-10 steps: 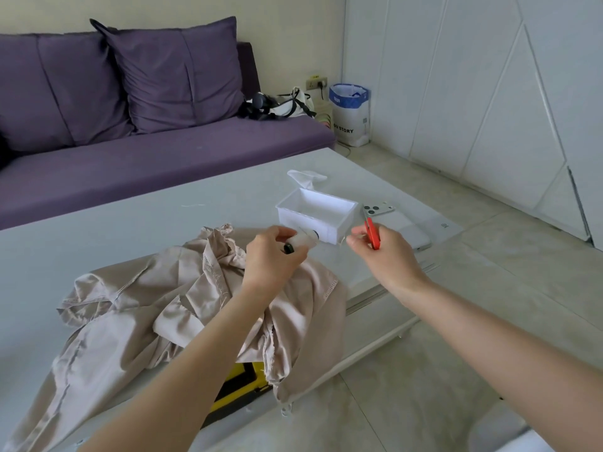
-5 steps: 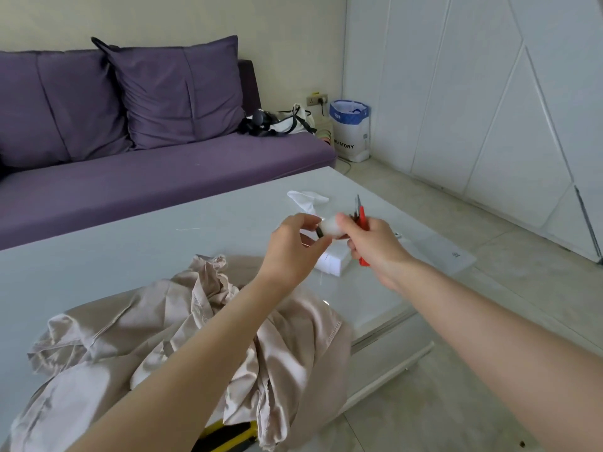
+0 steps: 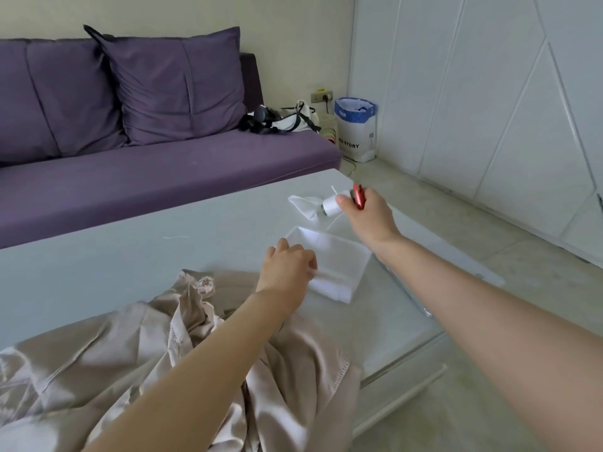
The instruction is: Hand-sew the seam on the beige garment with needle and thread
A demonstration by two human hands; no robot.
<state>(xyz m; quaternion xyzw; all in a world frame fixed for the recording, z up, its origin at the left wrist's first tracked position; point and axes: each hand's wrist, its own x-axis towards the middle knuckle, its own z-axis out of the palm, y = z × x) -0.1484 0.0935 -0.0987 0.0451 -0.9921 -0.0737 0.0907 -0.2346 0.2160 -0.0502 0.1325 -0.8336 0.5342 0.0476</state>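
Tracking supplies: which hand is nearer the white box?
Left. The left hand is at the white box; the right hand holds the thread spool and red scissors beyond it.

Home living room: purple fabric sofa with matching purple cushions against cream wall, low white coffee table, white panelled cabinet doors, tiled floor.

Right hand, 1 o'clock of centre, pins white spool under thumb, with red scissors in curled fingers. Thread trails from spool toward 7. Left hand, fingers curled, at box's 9 o'clock rim; grip unclear. Garment heaped at 7 on table.
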